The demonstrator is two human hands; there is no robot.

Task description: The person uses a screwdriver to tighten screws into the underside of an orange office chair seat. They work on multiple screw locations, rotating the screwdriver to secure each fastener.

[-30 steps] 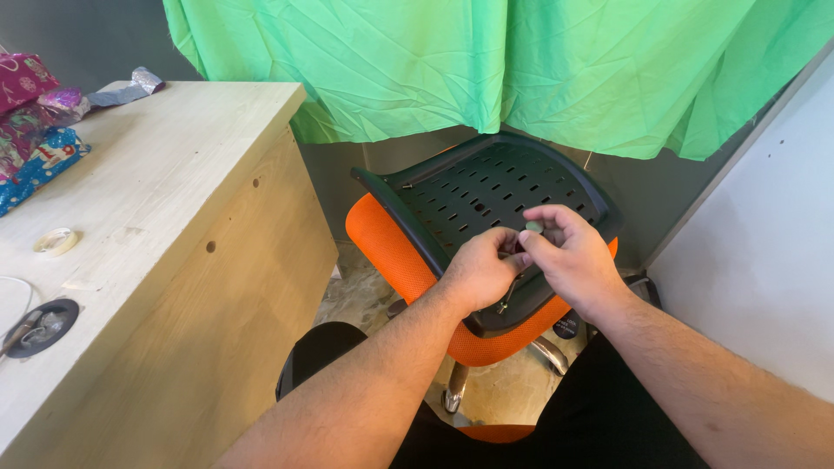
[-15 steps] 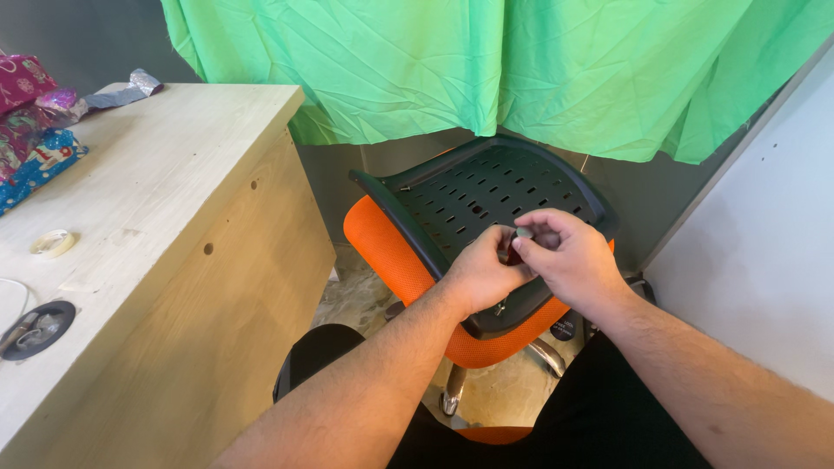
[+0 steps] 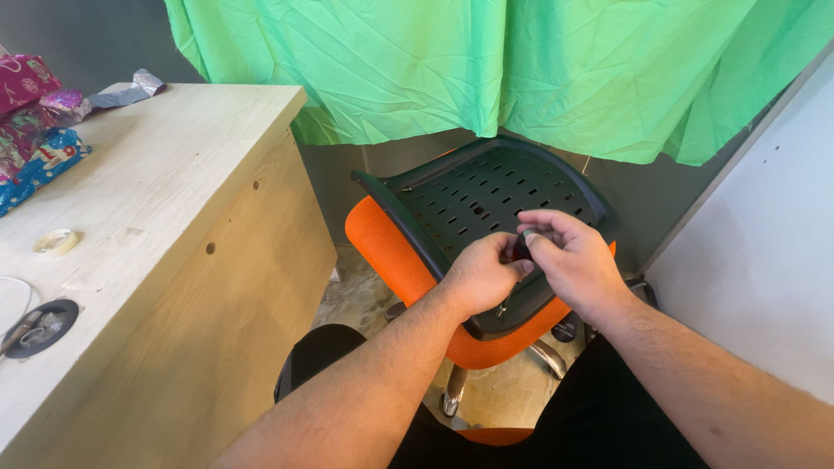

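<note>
Visibility of the small dark object (image 3: 521,246) is poor: most of it is covered by fingers, and its kind cannot be made out. It sits between the two hands, directly over the black perforated chair back (image 3: 473,195), near that back's lower edge.

Left hand (image 3: 480,274): fingers curled, thumb and fingertips pinching the object from the chair's orange-seat side. Right hand (image 3: 569,256): fingers curled over the object from above and from the side toward the white wall (image 3: 764,252), also pinching it. The two hands touch at the fingertips. Both forearms run in from the bottom edge and are cut off there.

Chair: the orange seat (image 3: 382,247) shows beside and below the back; much of it is hidden by the back and the hands. A metal base leg and a castor (image 3: 449,404) show under the seat, partly hidden by the arms.

Desk (image 3: 148,200): stands beside the chair, on the left-hand side. On it, well apart from the chair, lie a tape roll (image 3: 56,241), wrapped packages (image 3: 30,130) cut off by the frame edge, and a round dark cable port (image 3: 39,327).

Green cloth (image 3: 486,61) hangs behind the chair, its top cut off.
</note>
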